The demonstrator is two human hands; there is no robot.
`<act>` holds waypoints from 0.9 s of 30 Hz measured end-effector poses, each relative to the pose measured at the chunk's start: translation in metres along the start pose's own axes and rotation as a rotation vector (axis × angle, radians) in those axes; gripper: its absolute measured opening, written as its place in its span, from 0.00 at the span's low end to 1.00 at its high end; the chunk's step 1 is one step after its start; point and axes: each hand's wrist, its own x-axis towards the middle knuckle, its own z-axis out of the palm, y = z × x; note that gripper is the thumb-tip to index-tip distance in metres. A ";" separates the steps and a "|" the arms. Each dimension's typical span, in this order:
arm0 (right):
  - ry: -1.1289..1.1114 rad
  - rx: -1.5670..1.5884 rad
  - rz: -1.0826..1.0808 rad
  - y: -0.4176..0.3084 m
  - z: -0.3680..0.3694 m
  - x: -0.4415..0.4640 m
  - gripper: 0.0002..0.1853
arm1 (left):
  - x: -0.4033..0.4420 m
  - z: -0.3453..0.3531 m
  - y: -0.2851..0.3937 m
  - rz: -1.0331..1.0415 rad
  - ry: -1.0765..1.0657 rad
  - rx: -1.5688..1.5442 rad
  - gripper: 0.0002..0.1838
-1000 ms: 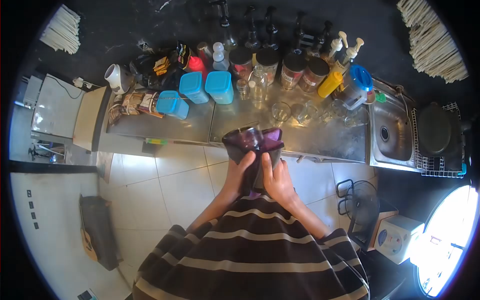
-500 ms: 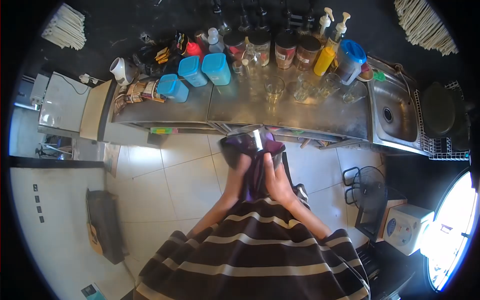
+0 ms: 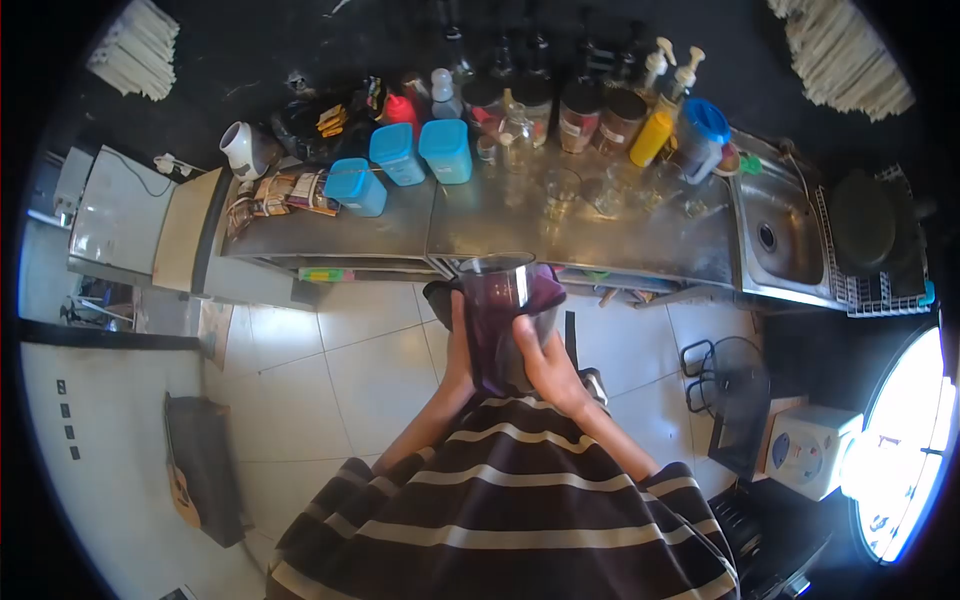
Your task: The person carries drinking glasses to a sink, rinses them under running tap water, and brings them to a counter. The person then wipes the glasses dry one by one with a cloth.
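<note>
A clear drinking glass (image 3: 508, 283) is held upright in front of my chest, its rim showing at the top. A dark purple cloth (image 3: 490, 340) wraps round it. My left hand (image 3: 459, 345) grips the cloth and glass from the left side. From the right, my right hand (image 3: 545, 362) presses the cloth against the glass, its thumb on the near side. The fingers of both hands are partly hidden by the cloth.
Beyond my hands runs a steel counter (image 3: 480, 228) with several glasses, blue-lidded containers (image 3: 445, 152), jars, a yellow bottle (image 3: 652, 137) and a blue-lidded pitcher (image 3: 704, 140). A sink (image 3: 775, 240) and dish rack are at the right.
The glass stands out more clearly above the cloth, and the cloth's folds have shifted. My left hand has moved slightly up and left along it. The camera view has shifted a little.
</note>
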 end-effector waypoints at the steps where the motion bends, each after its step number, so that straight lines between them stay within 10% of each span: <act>1: -0.078 -0.048 0.062 -0.006 0.001 0.003 0.25 | 0.001 -0.005 0.003 0.049 -0.104 -0.019 0.31; 2: -0.079 -0.076 0.125 -0.004 0.007 0.011 0.23 | -0.009 0.001 0.025 0.308 -0.133 0.507 0.32; 6: 0.006 -0.510 -0.132 0.007 0.038 0.023 0.20 | -0.012 -0.016 0.044 0.188 0.029 0.274 0.31; 13: -0.113 -0.081 -0.104 -0.002 0.091 0.048 0.39 | 0.022 -0.086 0.054 0.040 0.027 -0.064 0.38; 14: -0.037 -0.044 -0.143 0.002 0.102 0.050 0.28 | 0.024 -0.091 0.060 0.030 0.005 -0.136 0.37; 20: 0.027 -0.032 0.153 0.003 0.120 0.068 0.23 | 0.013 -0.078 0.106 0.247 -0.115 0.348 0.28; 25: -0.095 0.144 0.134 0.004 0.122 0.077 0.21 | 0.026 -0.097 0.095 0.197 -0.030 0.182 0.32; 27: -0.041 0.006 -0.176 -0.004 0.130 0.077 0.29 | 0.031 -0.106 0.098 0.103 -0.010 0.263 0.36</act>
